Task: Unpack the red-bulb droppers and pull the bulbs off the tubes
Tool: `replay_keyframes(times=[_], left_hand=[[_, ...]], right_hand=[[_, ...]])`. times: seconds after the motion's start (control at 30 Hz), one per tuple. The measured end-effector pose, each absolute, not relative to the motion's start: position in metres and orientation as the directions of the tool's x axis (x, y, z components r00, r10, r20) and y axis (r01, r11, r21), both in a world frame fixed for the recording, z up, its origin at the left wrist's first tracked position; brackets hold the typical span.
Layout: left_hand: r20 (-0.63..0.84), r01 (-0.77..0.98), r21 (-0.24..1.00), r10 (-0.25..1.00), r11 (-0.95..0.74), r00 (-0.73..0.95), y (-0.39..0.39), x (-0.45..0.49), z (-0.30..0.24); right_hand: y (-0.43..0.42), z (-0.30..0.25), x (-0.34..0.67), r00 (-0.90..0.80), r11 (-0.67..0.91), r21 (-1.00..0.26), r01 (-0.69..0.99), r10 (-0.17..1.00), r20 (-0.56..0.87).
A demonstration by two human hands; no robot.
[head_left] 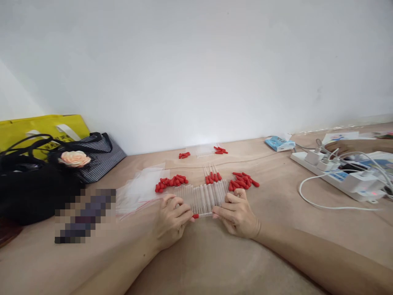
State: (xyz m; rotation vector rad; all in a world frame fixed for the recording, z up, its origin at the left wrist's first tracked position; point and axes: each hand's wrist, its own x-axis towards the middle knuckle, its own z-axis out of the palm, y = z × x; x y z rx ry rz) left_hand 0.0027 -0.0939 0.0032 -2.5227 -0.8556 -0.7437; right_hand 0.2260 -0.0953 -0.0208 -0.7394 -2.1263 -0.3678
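A row of several clear glass dropper tubes lies side by side on the tan table. My left hand and my right hand meet at its near edge. Both pinch the ends of one tube with a small red rubber cap on its left end. Piles of red rubber caps lie behind the row: one at the left, one at the right. A few capped droppers rest between them.
Clear zip bags lie left of the tubes. More caps and tubes sit near the wall. A black bag, striped bag and yellow bag are far left. A power strip with cables and a tissue pack are right.
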Motion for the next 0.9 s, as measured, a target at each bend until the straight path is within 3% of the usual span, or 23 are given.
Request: replay_keyframes(times=[0.27, 0.4, 0.47, 0.53, 0.67, 0.9], left_hand=[[0.622, 0.663, -0.244, 0.41, -0.708, 0.667, -0.097, 0.002, -0.001], [0.669, 0.703, -0.283, 0.391, -0.653, 0.633, -0.09, -0.016, 0.001], [0.74, 0.787, -0.222, 0.426, -0.576, 0.521, -0.082, -0.031, 0.007], [0.798, 0.856, -0.072, 0.485, -0.511, 0.357, -0.074, -0.045, 0.013], [0.792, 0.907, 0.105, 0.586, -0.407, 0.171, -0.058, -0.061, 0.016], [0.591, 0.934, 0.33, 0.802, -0.139, -0.089, -0.03, -0.076, 0.003]], right_hand=[[-0.096, -0.021, 0.224, -0.463, 0.789, -0.033, 0.614, 0.394, 0.794], [-0.094, -0.021, 0.235, -0.387, 0.762, -0.115, 0.637, 0.445, 0.807], [-0.09, -0.021, 0.244, -0.305, 0.702, -0.181, 0.689, 0.507, 0.806], [-0.085, -0.021, 0.251, -0.258, 0.654, -0.227, 0.722, 0.559, 0.788], [-0.079, -0.021, 0.25, -0.234, 0.633, -0.278, 0.723, 0.602, 0.764], [-0.08, -0.007, 0.24, -0.177, 0.7, -0.247, 0.67, 0.474, 0.862]])
